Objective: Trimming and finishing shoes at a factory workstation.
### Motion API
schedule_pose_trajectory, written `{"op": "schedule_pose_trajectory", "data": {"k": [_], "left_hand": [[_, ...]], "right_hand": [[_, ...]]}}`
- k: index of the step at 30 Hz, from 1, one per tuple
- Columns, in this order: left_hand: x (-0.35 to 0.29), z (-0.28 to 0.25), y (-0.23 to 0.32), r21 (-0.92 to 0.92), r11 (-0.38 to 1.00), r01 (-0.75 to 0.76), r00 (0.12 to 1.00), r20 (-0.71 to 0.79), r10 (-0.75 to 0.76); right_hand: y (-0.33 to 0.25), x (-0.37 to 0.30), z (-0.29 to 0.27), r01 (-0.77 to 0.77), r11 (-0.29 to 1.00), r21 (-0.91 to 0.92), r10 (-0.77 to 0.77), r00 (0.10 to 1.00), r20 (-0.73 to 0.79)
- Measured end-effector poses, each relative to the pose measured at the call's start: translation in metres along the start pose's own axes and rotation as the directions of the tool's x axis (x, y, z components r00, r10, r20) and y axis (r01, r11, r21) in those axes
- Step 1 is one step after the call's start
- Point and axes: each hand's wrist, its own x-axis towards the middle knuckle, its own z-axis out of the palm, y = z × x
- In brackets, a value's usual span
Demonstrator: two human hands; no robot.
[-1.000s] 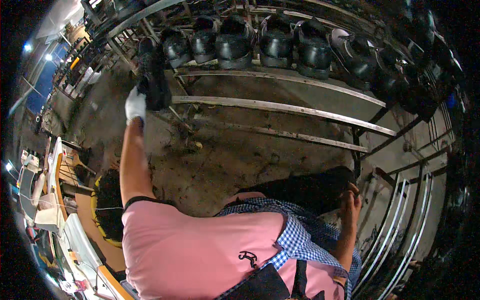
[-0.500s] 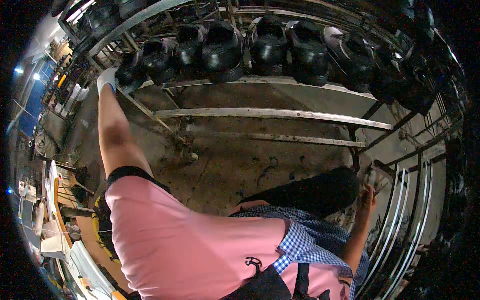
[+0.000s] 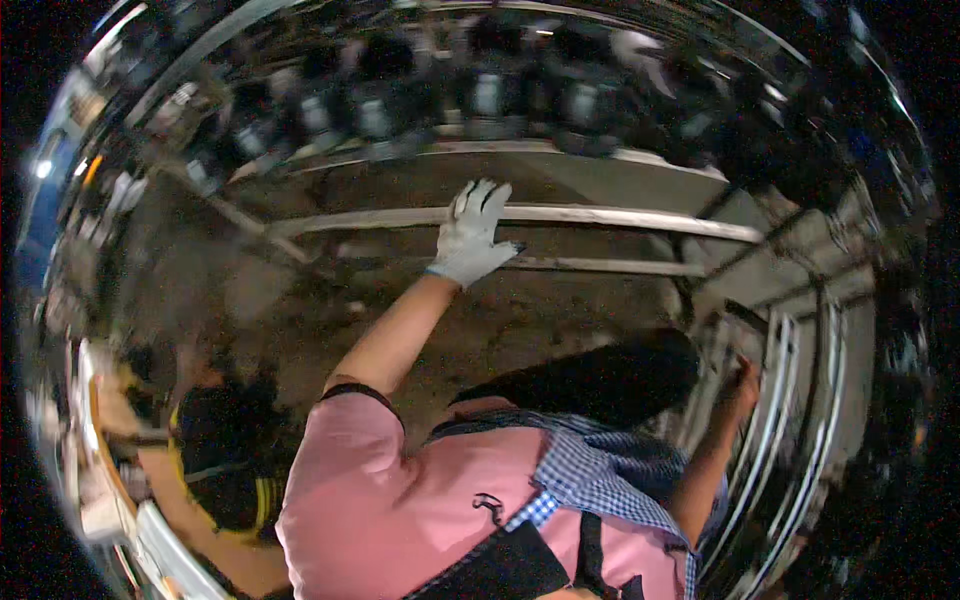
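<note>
Head view | left hand [image 3: 470, 232] in white glove, fingers spread, empty, at the pale rack rail [image 3: 620, 217] | right hand [image 3: 745, 375] grips rack upright [image 3: 775, 400] | dark shoes [image 3: 480, 95] above rail, blurred | bare floor [image 3: 300, 310] between rail and body

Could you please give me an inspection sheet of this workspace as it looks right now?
Surface: a stained, dirty concrete floor lies below the rack.
Job's things: a row of dark shoes, blurred, sits on the top level of a metal rack; the lower rails are bare.
Clutter: nothing seen on the floor beneath the rails.
Hands: the left hand, in a white glove, is spread open over the middle rail and holds nothing; the right hand, bare, is at the rack's side frame, grip unclear.
Cables: nothing seen.
Surroundings: another person in dark and yellow clothing is at lower left; the background is dim and blurred.
</note>
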Motion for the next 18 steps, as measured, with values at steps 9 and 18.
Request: {"op": "schedule_pose_trajectory", "data": {"k": [9,18], "left_hand": [[0.113,0.109,0.069,0.137,0.961,-0.240,0.828,0.546,0.129],[0.075,0.084,0.090,0.189,0.982,0.011,0.852,0.512,-0.108]], "right_hand": [[-0.024,-0.026,-0.008,-0.332,0.823,0.461,0.420,0.902,-0.102],[-0.008,0.075,-0.078,-0.207,0.977,0.053,0.212,0.973,-0.092]]}}
